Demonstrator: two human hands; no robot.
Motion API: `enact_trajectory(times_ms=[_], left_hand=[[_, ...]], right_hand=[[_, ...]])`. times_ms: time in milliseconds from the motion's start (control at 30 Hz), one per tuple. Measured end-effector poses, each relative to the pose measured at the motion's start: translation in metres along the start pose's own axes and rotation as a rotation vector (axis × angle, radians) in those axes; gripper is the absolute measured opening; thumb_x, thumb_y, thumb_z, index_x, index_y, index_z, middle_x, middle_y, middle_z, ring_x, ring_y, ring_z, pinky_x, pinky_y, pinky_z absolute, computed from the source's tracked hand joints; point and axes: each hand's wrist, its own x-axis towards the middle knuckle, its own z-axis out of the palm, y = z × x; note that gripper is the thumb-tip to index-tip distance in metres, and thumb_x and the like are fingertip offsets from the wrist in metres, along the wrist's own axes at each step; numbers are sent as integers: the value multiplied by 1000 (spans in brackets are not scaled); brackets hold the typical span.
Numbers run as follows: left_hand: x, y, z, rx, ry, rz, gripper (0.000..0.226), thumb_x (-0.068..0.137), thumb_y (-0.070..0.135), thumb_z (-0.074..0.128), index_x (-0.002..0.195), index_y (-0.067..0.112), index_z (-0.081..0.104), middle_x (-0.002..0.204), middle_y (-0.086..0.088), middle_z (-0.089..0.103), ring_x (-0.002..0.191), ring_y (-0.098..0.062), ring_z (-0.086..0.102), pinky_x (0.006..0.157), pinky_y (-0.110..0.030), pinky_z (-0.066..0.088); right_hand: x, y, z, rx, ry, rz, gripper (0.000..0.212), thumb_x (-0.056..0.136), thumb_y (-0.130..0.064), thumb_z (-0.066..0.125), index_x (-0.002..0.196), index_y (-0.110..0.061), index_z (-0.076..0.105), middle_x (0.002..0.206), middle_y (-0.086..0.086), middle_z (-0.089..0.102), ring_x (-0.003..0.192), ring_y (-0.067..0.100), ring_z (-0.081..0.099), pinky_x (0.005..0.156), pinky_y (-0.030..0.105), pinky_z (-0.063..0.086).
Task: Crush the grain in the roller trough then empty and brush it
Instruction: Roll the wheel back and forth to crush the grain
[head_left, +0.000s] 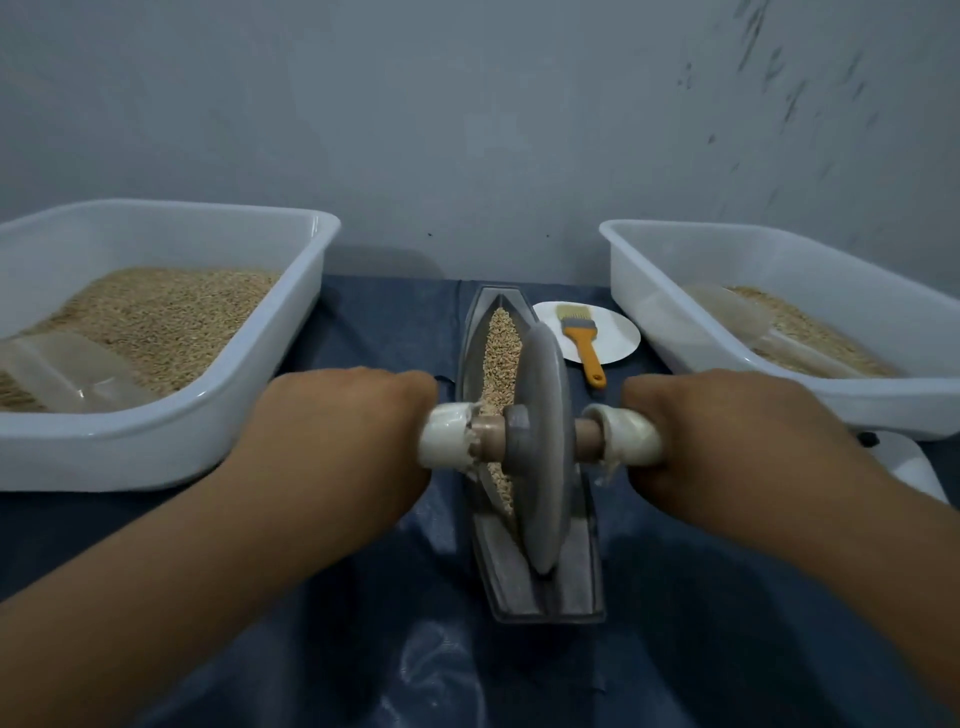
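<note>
A grey boat-shaped roller trough (566, 592) lies lengthwise in front of me on a dark blue cloth. Pale grain (503, 338) fills its groove. A grey stone roller wheel (543, 441) stands upright in the groove, near the trough's middle. Its wooden axle has white-wrapped handles (447, 434) on both sides. My left hand (343, 431) grips the left handle and my right hand (717, 431) grips the right one. An orange-handled brush (582, 338) lies on a white plate (618, 338) just right of the trough's far end.
A white tub (171, 452) of grain with a clear scoop (67, 374) stands at the left. Another white tub (779, 249) with some grain and a clear scoop (748, 322) stands at the right. A grey wall closes the back. A white object (919, 467) peeks out behind my right forearm.
</note>
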Motion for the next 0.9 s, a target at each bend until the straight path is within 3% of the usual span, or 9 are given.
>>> enact_trajectory(times_ms=[100, 200, 300, 367, 500, 567, 633, 800, 900], left_hand=[[-8, -3, -5, -42, 87, 45, 43, 51, 29, 80, 66, 34, 40, 48, 13, 39, 39, -6, 37, 40, -18, 31], [14, -2, 9, -15, -43, -25, 28, 74, 35, 66, 73, 33, 38, 59, 11, 43, 53, -9, 46, 51, -26, 39], [51, -9, 35, -39, -84, -95, 16, 81, 32, 61, 82, 29, 45, 69, 8, 50, 65, -15, 52, 62, -30, 44], [78, -18, 51, -50, -84, -130, 19, 80, 30, 63, 84, 26, 45, 73, 7, 52, 67, -18, 51, 64, -31, 43], [118, -29, 66, -19, -33, -157, 20, 81, 25, 61, 80, 25, 41, 69, 2, 48, 65, -22, 46, 62, -33, 39], [121, -31, 69, -26, -32, -157, 18, 81, 25, 61, 80, 25, 43, 63, 5, 40, 64, -22, 46, 62, -33, 40], [111, -29, 67, -46, -48, -143, 18, 80, 26, 63, 80, 24, 45, 62, 7, 38, 63, -20, 48, 62, -32, 41], [64, -14, 42, -79, -104, -86, 26, 80, 31, 63, 77, 32, 38, 63, 9, 43, 62, -15, 49, 59, -30, 40], [33, -5, 23, -33, -74, -51, 26, 78, 34, 63, 77, 32, 37, 62, 10, 41, 59, -13, 48, 57, -28, 42]], right_hand=[[-6, 0, -10, 9, -37, -1, 24, 72, -42, 58, 68, -39, 35, 58, -11, 45, 51, 0, 38, 44, 22, 21], [19, 0, 11, 38, -85, 26, 23, 75, -36, 62, 69, -32, 39, 61, -10, 48, 55, 3, 43, 46, 24, 25], [66, 1, 41, 28, 43, 54, 10, 77, -29, 60, 82, -29, 51, 62, -8, 44, 62, 18, 49, 53, 26, 33], [100, 3, 53, -3, 135, 56, 13, 75, -23, 61, 86, -25, 56, 59, -8, 38, 60, 22, 46, 53, 27, 30], [144, 12, 59, 10, 183, 66, 24, 67, -16, 57, 64, -23, 35, 56, -7, 38, 54, 21, 48, 47, 25, 17], [148, 14, 62, 5, 195, 66, 28, 66, -15, 56, 62, -24, 31, 55, -7, 38, 48, 14, 36, 47, 24, 16], [141, 12, 62, -24, 178, 52, 28, 65, -17, 59, 62, -24, 32, 55, -7, 39, 46, 12, 31, 46, 23, 16], [92, 7, 48, -2, 10, 50, 10, 71, -23, 57, 77, -26, 51, 64, -7, 50, 53, 9, 38, 46, 23, 25], [48, 5, 30, 84, -90, 43, 15, 73, -28, 61, 71, -28, 46, 66, -8, 52, 58, 9, 46, 47, 24, 30]])
